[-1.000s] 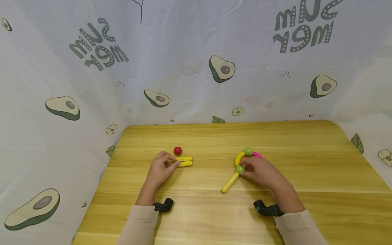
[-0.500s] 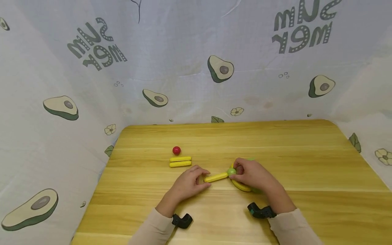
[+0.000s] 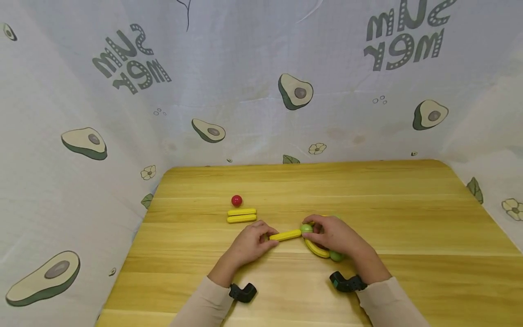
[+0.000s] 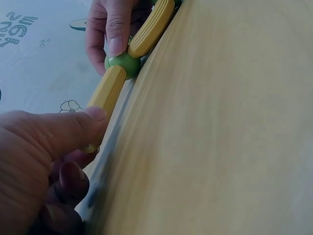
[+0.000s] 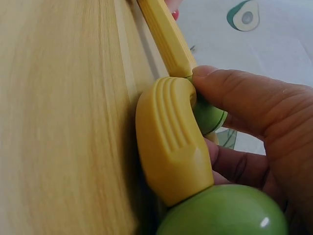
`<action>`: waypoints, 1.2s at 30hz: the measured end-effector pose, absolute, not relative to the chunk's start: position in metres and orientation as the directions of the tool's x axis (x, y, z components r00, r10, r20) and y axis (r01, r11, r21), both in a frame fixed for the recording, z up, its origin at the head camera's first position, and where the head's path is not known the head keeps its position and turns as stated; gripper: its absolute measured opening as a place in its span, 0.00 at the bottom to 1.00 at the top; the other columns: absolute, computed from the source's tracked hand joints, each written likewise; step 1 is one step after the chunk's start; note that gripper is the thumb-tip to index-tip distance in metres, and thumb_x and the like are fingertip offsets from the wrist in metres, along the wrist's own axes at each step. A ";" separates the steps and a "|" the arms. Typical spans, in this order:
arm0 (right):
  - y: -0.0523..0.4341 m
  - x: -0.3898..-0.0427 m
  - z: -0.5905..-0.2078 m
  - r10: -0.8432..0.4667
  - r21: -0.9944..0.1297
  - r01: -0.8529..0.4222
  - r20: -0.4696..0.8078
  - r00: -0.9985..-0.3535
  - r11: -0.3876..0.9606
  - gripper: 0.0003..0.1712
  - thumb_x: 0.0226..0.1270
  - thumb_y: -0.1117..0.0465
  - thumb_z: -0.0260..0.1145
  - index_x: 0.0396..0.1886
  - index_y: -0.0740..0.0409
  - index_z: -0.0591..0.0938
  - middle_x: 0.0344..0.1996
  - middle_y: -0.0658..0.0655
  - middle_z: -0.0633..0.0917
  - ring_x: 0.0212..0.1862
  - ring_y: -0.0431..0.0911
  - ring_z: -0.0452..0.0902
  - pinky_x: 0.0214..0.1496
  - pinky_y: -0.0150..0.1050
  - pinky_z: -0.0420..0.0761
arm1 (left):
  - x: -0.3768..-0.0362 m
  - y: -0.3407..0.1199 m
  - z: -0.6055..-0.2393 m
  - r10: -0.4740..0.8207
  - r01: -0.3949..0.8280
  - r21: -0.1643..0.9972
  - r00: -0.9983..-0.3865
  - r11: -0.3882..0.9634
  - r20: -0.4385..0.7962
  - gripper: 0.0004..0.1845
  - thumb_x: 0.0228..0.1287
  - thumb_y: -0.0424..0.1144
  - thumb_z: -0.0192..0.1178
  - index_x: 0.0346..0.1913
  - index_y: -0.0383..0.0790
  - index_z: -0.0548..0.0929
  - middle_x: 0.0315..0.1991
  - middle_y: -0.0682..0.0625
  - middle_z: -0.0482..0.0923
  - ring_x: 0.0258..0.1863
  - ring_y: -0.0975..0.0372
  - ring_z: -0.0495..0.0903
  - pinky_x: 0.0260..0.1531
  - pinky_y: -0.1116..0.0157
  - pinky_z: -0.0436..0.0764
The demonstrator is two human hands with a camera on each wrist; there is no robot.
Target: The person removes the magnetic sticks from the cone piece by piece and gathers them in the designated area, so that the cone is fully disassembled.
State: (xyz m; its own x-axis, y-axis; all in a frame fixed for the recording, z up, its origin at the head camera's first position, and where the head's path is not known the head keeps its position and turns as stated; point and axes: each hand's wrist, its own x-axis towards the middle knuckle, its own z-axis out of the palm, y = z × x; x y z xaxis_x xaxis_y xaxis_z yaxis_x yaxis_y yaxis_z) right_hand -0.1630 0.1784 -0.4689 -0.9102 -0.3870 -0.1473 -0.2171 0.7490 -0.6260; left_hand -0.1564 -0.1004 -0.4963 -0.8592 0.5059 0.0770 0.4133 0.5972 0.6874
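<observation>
A: Report hand states.

B: Left hand (image 3: 250,243) pinches the free end of the straight yellow rod (image 3: 285,235); right hand (image 3: 336,235) grips the green ball (image 3: 306,228) joining that rod to the curved yellow piece (image 3: 316,249).

A: Location?

B: The assembly lies on the wooden table (image 3: 408,209), centre front; a second green ball (image 3: 336,256) caps the curve; two yellow rods (image 3: 241,215) and a red ball (image 3: 236,200) sit apart, rear left.

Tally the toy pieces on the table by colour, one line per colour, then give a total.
Yellow: 4, namely two loose sticks, the stick held between both hands, and the curved piece.
Green: 2, namely the ball at the joint and the ball at the curve's other end.
Red: 1, the ball.
Total: 7 visible; anything hidden under the right hand cannot be told.
</observation>
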 end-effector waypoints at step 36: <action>0.182 -0.164 -0.472 -0.357 -0.636 -0.206 -0.117 -0.927 0.744 0.17 0.72 0.49 0.67 0.55 0.50 0.81 0.27 0.48 0.80 0.25 0.40 0.70 0.28 0.34 0.70 | -0.176 -0.192 -0.467 0.239 0.149 0.648 -0.970 0.747 -0.052 0.06 0.58 0.37 0.76 0.37 0.47 0.90 0.39 0.55 0.82 0.35 0.63 0.75 0.39 0.65 0.75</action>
State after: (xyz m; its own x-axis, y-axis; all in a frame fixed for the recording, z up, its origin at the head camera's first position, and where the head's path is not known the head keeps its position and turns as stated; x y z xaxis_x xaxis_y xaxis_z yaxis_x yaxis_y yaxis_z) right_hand -0.1640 0.1822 -0.4721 -0.9268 -0.3569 -0.1166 -0.2063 0.7436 -0.6360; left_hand -0.1762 -0.1918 -0.4672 -0.9695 0.2394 -0.0523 0.1495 0.7470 0.6478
